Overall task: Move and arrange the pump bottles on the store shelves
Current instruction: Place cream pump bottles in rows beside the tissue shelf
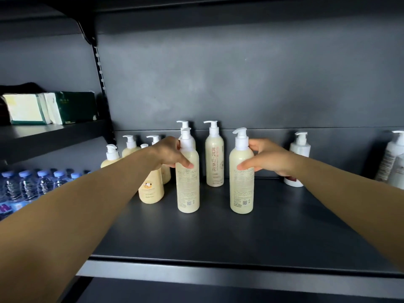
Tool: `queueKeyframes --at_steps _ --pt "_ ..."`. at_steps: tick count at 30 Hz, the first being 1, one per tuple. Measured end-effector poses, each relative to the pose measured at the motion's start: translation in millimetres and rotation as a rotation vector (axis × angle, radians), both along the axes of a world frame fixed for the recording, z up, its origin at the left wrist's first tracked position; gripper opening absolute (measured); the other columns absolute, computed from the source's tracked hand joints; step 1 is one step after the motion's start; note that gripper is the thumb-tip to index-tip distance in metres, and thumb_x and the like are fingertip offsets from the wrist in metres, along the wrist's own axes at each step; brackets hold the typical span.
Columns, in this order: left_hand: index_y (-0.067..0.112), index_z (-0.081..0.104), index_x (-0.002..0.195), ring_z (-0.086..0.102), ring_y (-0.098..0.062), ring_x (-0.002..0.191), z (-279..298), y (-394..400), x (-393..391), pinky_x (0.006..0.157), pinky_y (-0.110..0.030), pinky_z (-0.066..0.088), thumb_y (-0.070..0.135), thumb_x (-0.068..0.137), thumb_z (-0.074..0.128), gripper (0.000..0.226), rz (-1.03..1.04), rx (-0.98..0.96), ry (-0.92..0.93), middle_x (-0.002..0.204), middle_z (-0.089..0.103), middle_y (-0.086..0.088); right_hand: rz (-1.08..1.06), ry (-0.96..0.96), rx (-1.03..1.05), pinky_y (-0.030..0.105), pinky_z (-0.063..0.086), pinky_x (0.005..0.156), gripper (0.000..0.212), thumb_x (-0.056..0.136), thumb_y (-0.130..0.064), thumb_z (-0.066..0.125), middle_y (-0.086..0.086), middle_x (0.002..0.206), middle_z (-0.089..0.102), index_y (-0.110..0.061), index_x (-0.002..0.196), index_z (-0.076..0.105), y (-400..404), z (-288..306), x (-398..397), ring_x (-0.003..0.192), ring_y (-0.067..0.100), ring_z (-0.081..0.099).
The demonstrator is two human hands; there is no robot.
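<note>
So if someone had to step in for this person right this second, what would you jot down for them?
Left hand grips a tall cream pump bottle; right hand grips its twin. Both stand upright on the dark shelf, back labels forward.
Done: one tall bottle stands behind, front label out; shorter cream bottles cluster left.
Left: turn and line up the two held bottles; white bottles at right look unsorted.
</note>
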State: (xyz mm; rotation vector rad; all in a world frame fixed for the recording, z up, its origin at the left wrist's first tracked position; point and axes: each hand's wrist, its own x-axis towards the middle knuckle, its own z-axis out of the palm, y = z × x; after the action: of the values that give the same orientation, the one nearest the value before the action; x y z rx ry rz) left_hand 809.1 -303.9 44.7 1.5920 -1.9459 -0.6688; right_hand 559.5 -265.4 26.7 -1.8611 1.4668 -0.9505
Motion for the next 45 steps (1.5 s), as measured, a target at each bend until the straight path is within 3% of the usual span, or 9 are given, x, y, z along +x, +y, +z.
queueKeyframes --at_steps 5,10,13,16,23,28,33,40,45 --pt "0.003 0.054 0.115 0.054 -0.021 0.100 -8 -11 20 0.086 -0.030 0.048 0.023 0.067 0.083 0.060 0.059 -0.051 -0.058 0.111 0.056 -0.007 -0.033 -0.043 0.002 0.044 0.056 0.085 0.052 0.069 -0.010 0.081 0.003 0.111 0.068 -0.019 0.115 0.059 -18 -8 44 0.104 0.021 0.065" --pt "0.008 0.047 0.126 0.052 -0.021 0.113 -15 -14 12 0.089 -0.027 0.042 0.037 0.068 0.081 0.073 0.099 -0.126 -0.036 0.121 0.054 -0.002 -0.299 0.205 -0.134 0.040 0.054 0.083 0.088 0.037 -0.063 0.075 -0.008 0.105 0.062 -0.023 0.111 0.049 -29 -15 65 0.097 0.015 0.062" --pt "0.009 0.047 0.124 0.050 -0.019 0.114 -15 -18 16 0.090 -0.025 0.040 0.028 0.069 0.082 0.067 0.023 -0.060 0.038 0.118 0.052 -0.001 -0.113 -0.036 0.068 0.041 0.054 0.086 0.063 0.066 -0.031 0.080 -0.005 0.111 0.063 -0.025 0.120 0.048 -25 -11 60 0.103 0.015 0.062" --pt "0.008 0.048 0.123 0.047 -0.020 0.120 -13 -19 25 0.095 -0.026 0.038 0.006 0.072 0.077 0.060 -0.083 0.022 0.096 0.118 0.050 -0.001 0.055 -0.035 0.209 0.041 0.052 0.091 0.054 0.080 -0.001 0.068 -0.003 0.118 0.063 -0.024 0.124 0.048 -18 -4 47 0.113 0.017 0.059" --pt "0.016 0.050 0.119 0.048 -0.013 0.099 -17 -16 22 0.082 -0.022 0.039 0.038 0.067 0.082 0.065 -0.035 -0.131 -0.009 0.107 0.052 0.005 -0.122 0.206 -0.017 0.039 0.060 0.072 0.054 0.065 -0.041 0.081 -0.006 0.103 0.066 -0.028 0.109 0.054 -14 -4 54 0.095 0.012 0.066" --pt "0.018 0.049 0.105 0.048 -0.017 0.115 -10 -17 31 0.088 -0.024 0.037 0.006 0.075 0.075 0.041 -0.189 0.087 0.157 0.109 0.052 0.004 0.047 0.047 0.183 0.043 0.052 0.093 0.055 0.081 0.000 0.068 -0.006 0.117 0.063 -0.024 0.126 0.049 -1 6 39 0.112 0.015 0.060" --pt "0.018 0.051 0.112 0.049 -0.013 0.097 -14 -15 25 0.079 -0.022 0.038 0.037 0.068 0.082 0.057 -0.067 -0.097 -0.003 0.102 0.053 0.006 -0.111 0.143 0.020 0.039 0.059 0.078 0.060 0.068 -0.025 0.083 -0.007 0.109 0.064 -0.024 0.118 0.049 -5 -2 49 0.100 0.012 0.065" --pt "0.009 0.055 0.119 0.054 -0.021 0.115 -11 -21 39 0.101 -0.036 0.046 0.009 0.065 0.083 0.061 -0.120 -0.015 0.037 0.117 0.056 -0.001 -0.033 0.042 0.079 0.043 0.057 0.083 0.060 0.073 -0.002 0.076 -0.005 0.112 0.066 -0.028 0.120 0.050 -5 -3 48 0.102 0.014 0.065" --pt "0.007 0.055 0.122 0.049 -0.015 0.097 -15 -25 30 0.084 -0.023 0.039 0.018 0.067 0.083 0.062 -0.073 -0.108 0.005 0.106 0.052 0.003 -0.099 -0.015 0.028 0.046 0.056 0.085 0.064 0.072 -0.003 0.078 -0.002 0.114 0.066 -0.027 0.125 0.051 -14 -11 55 0.104 0.018 0.064"
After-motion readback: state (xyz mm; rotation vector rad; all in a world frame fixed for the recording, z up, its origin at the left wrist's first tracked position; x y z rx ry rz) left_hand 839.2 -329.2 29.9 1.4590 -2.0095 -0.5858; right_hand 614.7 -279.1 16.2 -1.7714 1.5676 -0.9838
